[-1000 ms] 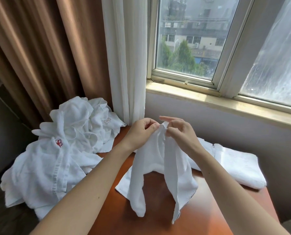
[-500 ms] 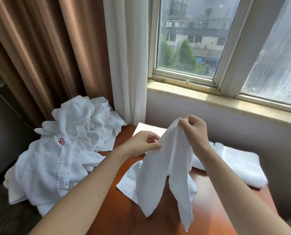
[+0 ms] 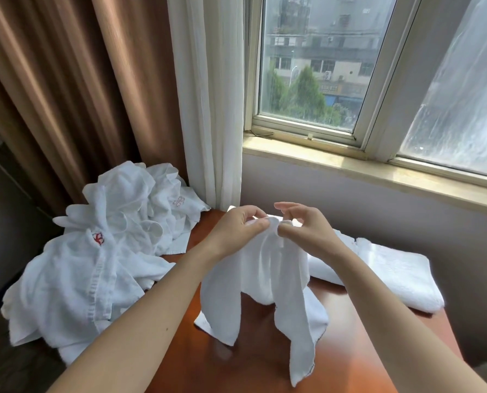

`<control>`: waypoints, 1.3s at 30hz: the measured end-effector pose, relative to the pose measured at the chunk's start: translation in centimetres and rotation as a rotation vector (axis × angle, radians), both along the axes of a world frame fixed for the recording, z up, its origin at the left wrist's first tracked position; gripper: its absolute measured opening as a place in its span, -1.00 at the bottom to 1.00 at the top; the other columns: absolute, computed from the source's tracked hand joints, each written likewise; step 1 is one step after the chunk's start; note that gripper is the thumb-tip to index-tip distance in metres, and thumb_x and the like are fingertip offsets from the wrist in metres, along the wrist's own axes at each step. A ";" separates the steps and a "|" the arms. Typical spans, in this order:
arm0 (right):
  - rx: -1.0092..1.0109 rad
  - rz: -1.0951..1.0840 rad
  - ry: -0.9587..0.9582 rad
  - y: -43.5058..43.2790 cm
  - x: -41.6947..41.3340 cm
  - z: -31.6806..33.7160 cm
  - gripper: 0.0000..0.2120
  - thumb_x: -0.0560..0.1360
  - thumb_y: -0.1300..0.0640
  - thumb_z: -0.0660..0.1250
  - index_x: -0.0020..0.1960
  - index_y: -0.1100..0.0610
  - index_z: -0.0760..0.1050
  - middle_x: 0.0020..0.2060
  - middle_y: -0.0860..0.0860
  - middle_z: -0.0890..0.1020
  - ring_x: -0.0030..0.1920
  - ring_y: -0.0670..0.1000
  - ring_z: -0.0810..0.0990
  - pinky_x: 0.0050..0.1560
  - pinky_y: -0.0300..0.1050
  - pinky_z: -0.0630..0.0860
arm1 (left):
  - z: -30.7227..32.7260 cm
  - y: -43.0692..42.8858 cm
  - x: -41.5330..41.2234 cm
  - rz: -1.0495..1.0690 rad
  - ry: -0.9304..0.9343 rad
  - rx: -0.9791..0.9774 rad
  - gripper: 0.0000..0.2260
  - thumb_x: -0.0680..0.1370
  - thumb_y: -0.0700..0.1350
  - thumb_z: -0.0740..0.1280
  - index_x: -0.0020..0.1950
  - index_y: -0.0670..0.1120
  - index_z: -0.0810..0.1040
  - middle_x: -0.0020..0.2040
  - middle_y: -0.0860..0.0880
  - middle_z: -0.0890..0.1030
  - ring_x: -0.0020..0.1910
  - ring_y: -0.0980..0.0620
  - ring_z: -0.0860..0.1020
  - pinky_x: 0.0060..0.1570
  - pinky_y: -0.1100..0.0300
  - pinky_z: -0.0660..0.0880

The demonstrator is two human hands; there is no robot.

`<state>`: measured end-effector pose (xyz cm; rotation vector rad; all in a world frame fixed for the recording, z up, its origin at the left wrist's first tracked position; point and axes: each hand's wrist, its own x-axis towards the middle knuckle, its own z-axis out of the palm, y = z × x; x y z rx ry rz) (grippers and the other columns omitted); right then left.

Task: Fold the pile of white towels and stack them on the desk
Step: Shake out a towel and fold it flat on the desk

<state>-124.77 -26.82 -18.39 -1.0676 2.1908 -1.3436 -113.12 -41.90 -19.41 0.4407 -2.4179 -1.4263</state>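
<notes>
Above the middle of the wooden surface (image 3: 236,364) we hold a white towel (image 3: 265,279) up by its top edge. Our left hand (image 3: 233,231) and right hand (image 3: 307,231) are close together, and the fingers (image 3: 258,226) of each pinch the cloth while its two ends hang down, one corner touching the wood. To the left lies the unfolded pile of towels (image 3: 95,251), and at the far right folded towels (image 3: 392,276) lie flat.

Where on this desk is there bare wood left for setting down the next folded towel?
Bare desk shows along the near edge, in front of the held towel. A narrow strip lies between it and the unfolded pile. Folded towels fill the far right; the pile crowds the left.
</notes>
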 end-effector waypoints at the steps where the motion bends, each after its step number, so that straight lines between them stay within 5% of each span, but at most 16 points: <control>1: -0.036 0.050 -0.040 -0.1 0.2 0.1 -0.90 0.34 0.13 0.35 -0.23 0.16 0.60 0.07 -0.17 0.67 0.08 -0.22 0.58 0.03 -0.26 0.44 | 0.0 0.0 -0.1 0.007 -0.009 -0.012 -0.90 0.58 0.00 0.38 -0.05 0.00 0.65 -0.07 -0.01 0.68 -0.01 0.04 0.61 0.05 0.07 0.53; 3: -0.031 0.111 -0.102 -0.2 0.6 0.1 -0.82 0.29 0.09 0.33 -0.22 0.20 0.57 -0.18 0.00 0.68 -0.17 -0.12 0.55 -0.11 -0.16 0.43 | 0.0 0.1 -0.2 0.027 -0.001 -0.033 -0.89 0.55 0.02 0.41 -0.09 0.00 0.66 -0.12 0.04 0.68 -0.04 0.06 0.62 0.03 0.04 0.55; 7: 0.000 0.038 -0.050 -0.4 1.0 -0.6 -0.80 0.26 0.01 0.35 -0.44 0.04 0.38 -0.46 -0.10 0.35 -0.39 -0.11 0.30 -0.36 -0.20 0.23 | -0.2 0.1 -0.3 0.031 0.016 -0.049 -0.82 0.46 0.16 0.47 -0.13 0.07 0.66 -0.19 0.13 0.66 -0.11 0.17 0.60 -0.06 0.19 0.55; 9: -0.067 -0.019 -0.067 -0.4 1.0 -0.7 -0.76 0.26 0.01 0.36 -0.48 0.02 0.34 -0.49 -0.13 0.30 -0.43 -0.13 0.26 -0.45 -0.30 0.20 | -0.3 0.1 -0.2 0.011 0.017 -0.042 -0.75 0.44 0.23 0.46 -0.11 0.07 0.65 -0.27 0.17 0.62 -0.21 0.21 0.57 -0.18 0.29 0.50; 16: -0.157 -0.248 -0.117 0.1 -0.3 -0.9 -0.82 0.23 0.09 0.30 -0.45 0.05 0.31 -0.50 -0.09 0.28 -0.49 -0.11 0.21 -0.52 -0.36 0.15 | -1.5 -1.9 0.4 0.015 -0.103 -0.087 -0.82 0.43 0.12 0.50 -0.20 0.03 0.64 -0.25 0.06 0.65 -0.26 0.18 0.57 -0.20 0.15 0.50; 20: -0.214 -0.336 -0.135 0.5 -0.8 -1.2 -0.81 0.23 0.09 0.30 -0.40 0.11 0.30 -0.46 -0.04 0.24 -0.47 -0.11 0.17 -0.52 -0.36 0.13 | -2.5 -2.9 0.8 0.106 -0.173 -0.117 -0.74 0.38 0.14 0.53 -0.22 -0.04 0.65 -0.25 -0.05 0.64 -0.26 0.09 0.56 -0.22 0.12 0.46; 30: -0.293 -0.455 -0.159 0.8 -1.1 -1.5 -0.73 0.29 0.18 0.30 -0.43 0.06 0.20 -0.51 -0.12 0.17 -0.49 -0.12 0.13 -0.54 -0.34 0.10 | -4.1 -4.6 2.2 0.352 -0.289 -0.240 -0.80 0.49 0.13 0.44 -0.11 0.02 0.63 -0.15 0.06 0.65 -0.11 0.04 0.59 -0.09 0.08 0.52; 39: -0.283 -0.535 -0.177 1.2 -1.8 -1.7 -0.70 0.31 0.16 0.32 -0.44 0.04 0.20 -0.53 -0.13 0.19 -0.49 -0.11 0.15 -0.53 -0.32 0.13 | -6.4 -5.7 3.0 0.475 -0.215 0.001 -0.85 0.57 0.01 0.38 -0.06 -0.06 0.57 -0.11 0.01 0.61 -0.09 0.01 0.57 -0.11 0.11 0.48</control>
